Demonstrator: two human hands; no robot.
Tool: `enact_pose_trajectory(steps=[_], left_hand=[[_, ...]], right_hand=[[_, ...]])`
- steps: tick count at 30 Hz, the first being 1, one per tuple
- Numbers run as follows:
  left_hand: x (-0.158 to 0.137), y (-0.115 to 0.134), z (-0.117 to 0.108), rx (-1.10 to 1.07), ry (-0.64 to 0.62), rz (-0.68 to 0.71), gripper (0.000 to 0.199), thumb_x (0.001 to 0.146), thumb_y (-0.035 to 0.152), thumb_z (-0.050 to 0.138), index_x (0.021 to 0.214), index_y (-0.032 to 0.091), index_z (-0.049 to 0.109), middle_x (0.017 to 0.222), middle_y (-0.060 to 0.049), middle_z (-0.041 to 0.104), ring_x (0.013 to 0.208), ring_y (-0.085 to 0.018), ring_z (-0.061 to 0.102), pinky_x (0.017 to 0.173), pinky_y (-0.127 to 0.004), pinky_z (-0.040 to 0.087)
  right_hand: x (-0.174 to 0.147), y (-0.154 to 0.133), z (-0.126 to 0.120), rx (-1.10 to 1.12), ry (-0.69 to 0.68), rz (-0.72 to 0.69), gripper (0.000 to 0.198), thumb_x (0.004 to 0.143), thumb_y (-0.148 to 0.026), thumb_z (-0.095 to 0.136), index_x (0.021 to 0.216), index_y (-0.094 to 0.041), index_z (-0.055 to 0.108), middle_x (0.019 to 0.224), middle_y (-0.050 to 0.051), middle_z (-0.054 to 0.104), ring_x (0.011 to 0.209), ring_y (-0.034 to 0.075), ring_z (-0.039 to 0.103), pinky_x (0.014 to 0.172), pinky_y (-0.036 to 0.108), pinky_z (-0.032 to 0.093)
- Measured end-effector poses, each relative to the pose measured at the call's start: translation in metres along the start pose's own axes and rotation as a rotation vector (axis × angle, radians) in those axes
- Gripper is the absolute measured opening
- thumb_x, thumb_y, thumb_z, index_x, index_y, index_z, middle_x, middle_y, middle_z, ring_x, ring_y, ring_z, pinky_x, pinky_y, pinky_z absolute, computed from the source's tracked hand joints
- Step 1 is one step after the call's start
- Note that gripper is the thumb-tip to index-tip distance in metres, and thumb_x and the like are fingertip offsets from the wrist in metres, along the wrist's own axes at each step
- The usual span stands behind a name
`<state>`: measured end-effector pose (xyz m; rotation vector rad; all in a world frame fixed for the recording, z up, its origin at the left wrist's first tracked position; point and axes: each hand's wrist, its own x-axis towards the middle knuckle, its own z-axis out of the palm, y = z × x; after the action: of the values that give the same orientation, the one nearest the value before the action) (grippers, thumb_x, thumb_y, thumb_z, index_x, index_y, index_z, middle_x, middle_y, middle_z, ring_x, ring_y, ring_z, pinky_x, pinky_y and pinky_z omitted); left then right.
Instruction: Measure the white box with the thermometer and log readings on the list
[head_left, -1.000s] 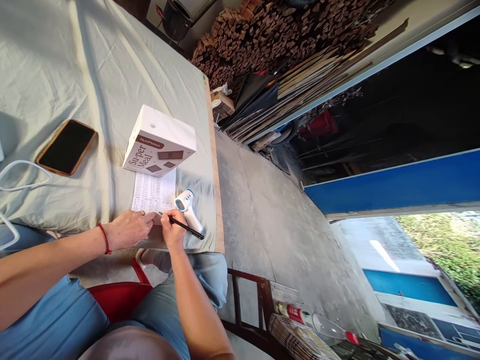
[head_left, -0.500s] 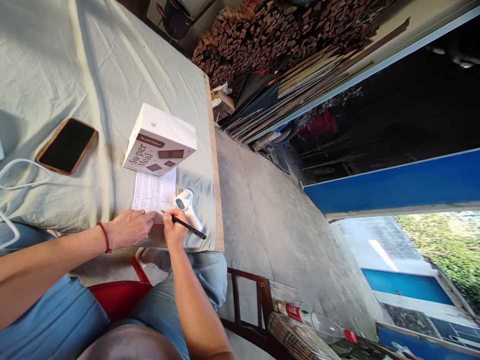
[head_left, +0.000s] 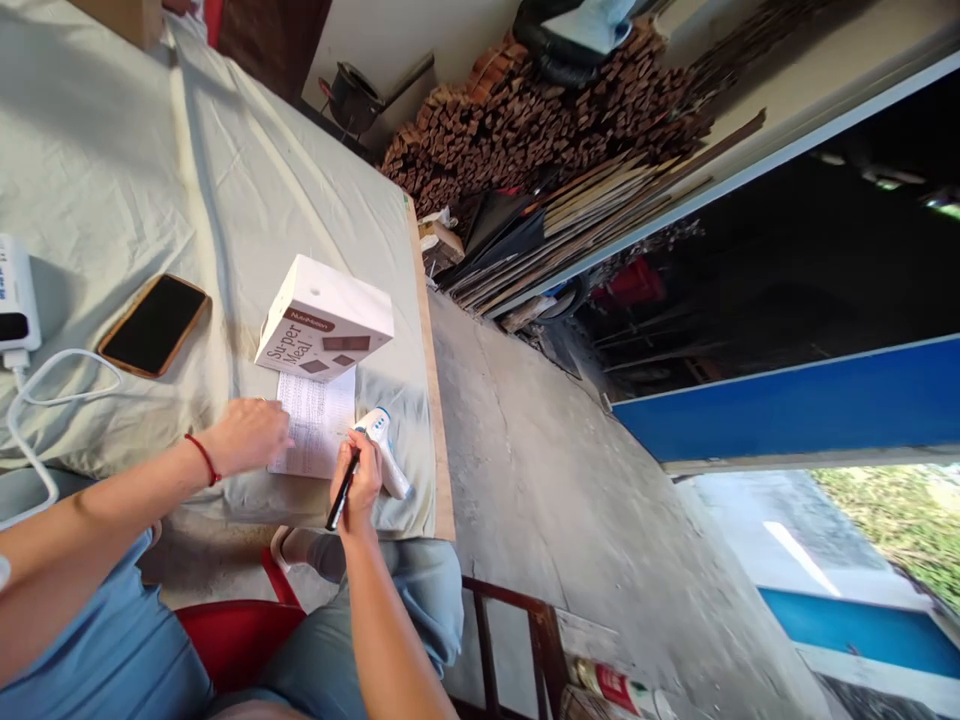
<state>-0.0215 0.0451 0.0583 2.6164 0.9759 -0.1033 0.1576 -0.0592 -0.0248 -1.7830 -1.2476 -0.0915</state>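
My right hand [head_left: 358,478] is closed around a black pen [head_left: 342,494], its back end tilted toward me. It rests at the right edge of a sheet of paper [head_left: 319,440] covered with rows of small writing. Just right of that hand lies a white and blue infrared thermometer [head_left: 388,462], partly covered by the fingers. My left hand [head_left: 251,437], slightly blurred, is at the paper's left edge with its fingers loosely stretched out and nothing visible in them. Behind the sheet stands a white box [head_left: 337,310] marked "Super Meal", overlapping the paper's far end.
A phone [head_left: 155,325] in a brown case lies on the cloth-covered table [head_left: 97,180]. Left of it are a white device [head_left: 16,290] and its white cable [head_left: 37,395]. The table's wooden edge [head_left: 429,370] borders a concrete floor; a dark wooden chair frame [head_left: 517,605] stands below.
My left hand has drawn back leftward from the paper's middle. In my right hand the pen has swung from pointing right to pointing back toward me. The camera view has shifted slightly.
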Motion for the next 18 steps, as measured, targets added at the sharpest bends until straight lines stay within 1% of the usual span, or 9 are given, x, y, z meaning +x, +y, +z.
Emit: enact_pose_trajectory(steps=[2, 4, 6, 8, 10, 12, 15, 17, 18], left_hand=[[0.006, -0.025, -0.016, -0.036, 0.093, -0.238, 0.026, 0.092, 0.035, 0.052, 0.094, 0.014, 0.066, 0.100, -0.015, 0.068, 0.097, -0.033, 0.068, 0.075, -0.040, 0.051], [0.013, -0.049, -0.025, -0.123, 0.256, -0.369, 0.028, 0.086, 0.037, 0.058, 0.104, 0.016, 0.062, 0.108, -0.014, 0.065, 0.104, -0.034, 0.065, 0.082, -0.042, 0.051], [0.023, -0.067, -0.025, -0.258, 0.408, -0.367, 0.050, 0.077, 0.039, 0.066, 0.120, 0.017, 0.054, 0.123, -0.015, 0.060, 0.116, -0.035, 0.058, 0.092, -0.044, 0.048], [0.035, -0.077, -0.017, -0.439, 0.459, -0.284, 0.074, 0.068, 0.039, 0.073, 0.132, 0.016, 0.045, 0.132, -0.017, 0.055, 0.122, -0.035, 0.054, 0.099, -0.046, 0.045], [0.048, -0.081, -0.005, -0.624, 0.482, -0.195, 0.082, 0.065, 0.036, 0.075, 0.136, 0.018, 0.039, 0.134, -0.016, 0.054, 0.123, -0.034, 0.053, 0.100, -0.046, 0.044], [0.059, -0.082, 0.007, -0.793, 0.510, -0.137, 0.075, 0.068, 0.031, 0.071, 0.135, 0.019, 0.039, 0.126, -0.013, 0.059, 0.118, -0.032, 0.057, 0.099, -0.046, 0.045], [0.071, -0.083, 0.018, -0.963, 0.542, -0.062, 0.065, 0.069, 0.024, 0.066, 0.130, 0.019, 0.043, 0.118, -0.009, 0.062, 0.110, -0.027, 0.061, 0.096, -0.044, 0.047], [0.075, -0.083, 0.020, -1.027, 0.585, -0.029, 0.062, 0.068, 0.021, 0.067, 0.126, 0.019, 0.046, 0.117, -0.009, 0.062, 0.111, -0.026, 0.060, 0.097, -0.044, 0.047], [0.076, -0.082, 0.020, -1.060, 0.612, -0.022, 0.061, 0.066, 0.021, 0.068, 0.124, 0.019, 0.048, 0.117, -0.009, 0.062, 0.111, -0.025, 0.059, 0.097, -0.044, 0.047]], right_hand=[[0.016, -0.005, 0.007, -0.074, -0.095, 0.001, 0.031, 0.092, -0.031, 0.042, 0.109, -0.015, 0.062, 0.091, 0.008, 0.066, 0.089, 0.021, 0.062, 0.087, 0.037, 0.049], [0.036, -0.013, 0.019, -0.177, -0.232, 0.060, 0.034, 0.089, -0.026, 0.044, 0.115, -0.015, 0.061, 0.093, 0.009, 0.067, 0.093, 0.023, 0.063, 0.088, 0.037, 0.048], [0.054, -0.026, 0.033, -0.298, -0.383, 0.147, 0.037, 0.085, -0.019, 0.047, 0.119, -0.014, 0.060, 0.099, 0.011, 0.069, 0.096, 0.024, 0.064, 0.087, 0.036, 0.047], [0.067, -0.039, 0.044, -0.395, -0.527, 0.231, 0.039, 0.083, -0.016, 0.049, 0.121, -0.014, 0.060, 0.101, 0.011, 0.071, 0.097, 0.025, 0.065, 0.085, 0.034, 0.046], [0.072, -0.048, 0.046, -0.411, -0.626, 0.253, 0.042, 0.085, -0.018, 0.050, 0.126, -0.016, 0.058, 0.097, 0.009, 0.072, 0.095, 0.024, 0.066, 0.082, 0.033, 0.046], [0.070, -0.047, 0.037, -0.358, -0.616, 0.212, 0.048, 0.087, -0.024, 0.050, 0.134, -0.019, 0.052, 0.093, 0.005, 0.071, 0.093, 0.022, 0.065, 0.083, 0.032, 0.046], [0.063, -0.024, 0.006, -0.343, -0.408, 0.175, 0.057, 0.083, -0.033, 0.054, 0.139, -0.020, 0.048, 0.113, 0.008, 0.067, 0.107, 0.024, 0.060, 0.091, 0.034, 0.044], [0.058, -0.001, -0.019, -0.469, -0.321, 0.269, 0.071, 0.073, -0.040, 0.066, 0.138, -0.017, 0.049, 0.133, 0.017, 0.056, 0.121, 0.031, 0.052, 0.096, 0.039, 0.042], [0.057, 0.011, -0.031, -0.527, -0.346, 0.331, 0.076, 0.069, -0.042, 0.071, 0.137, -0.015, 0.050, 0.135, 0.019, 0.054, 0.122, 0.035, 0.051, 0.096, 0.041, 0.041]])
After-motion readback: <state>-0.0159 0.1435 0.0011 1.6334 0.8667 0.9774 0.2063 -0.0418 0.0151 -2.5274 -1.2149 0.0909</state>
